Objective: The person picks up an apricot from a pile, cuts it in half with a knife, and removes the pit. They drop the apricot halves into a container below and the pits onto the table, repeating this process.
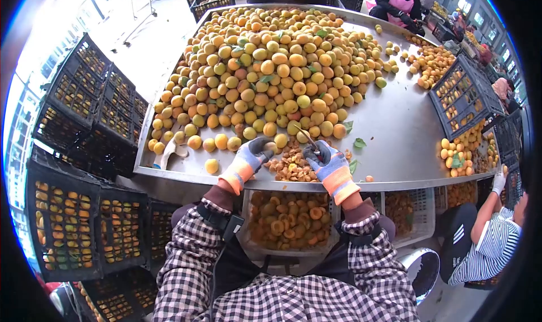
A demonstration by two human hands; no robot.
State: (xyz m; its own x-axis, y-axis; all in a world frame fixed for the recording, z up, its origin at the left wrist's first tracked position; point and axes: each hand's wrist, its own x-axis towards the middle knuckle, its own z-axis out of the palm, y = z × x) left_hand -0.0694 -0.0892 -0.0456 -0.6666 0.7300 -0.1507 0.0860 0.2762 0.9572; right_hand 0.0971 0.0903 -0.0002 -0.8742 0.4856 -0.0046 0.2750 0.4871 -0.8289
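My left hand (pixel 248 159), in a grey and orange glove, has its fingers curled around a yellow-orange fruit (pixel 271 147) near the table's front edge. My right hand (pixel 327 164), gloved alike, is closed on a thin pointed tool (pixel 305 134) that sticks up toward the upper left. Between the hands lies a heap of brown-orange pits or fruit pieces (pixel 293 165). A large pile of whole fruit (pixel 265 73) rises behind them on the metal table (pixel 389 130). Below the edge, a crate (pixel 334 214) holds halved fruit.
Black crates of fruit (pixel 65 226) stack up on the left. A tilted black crate (pixel 463 96) stands on the table's right side. A striped-shirted person (pixel 497 248) sits at the right; two other people are at the far edge. A white bucket (pixel 420 271) stands low right.
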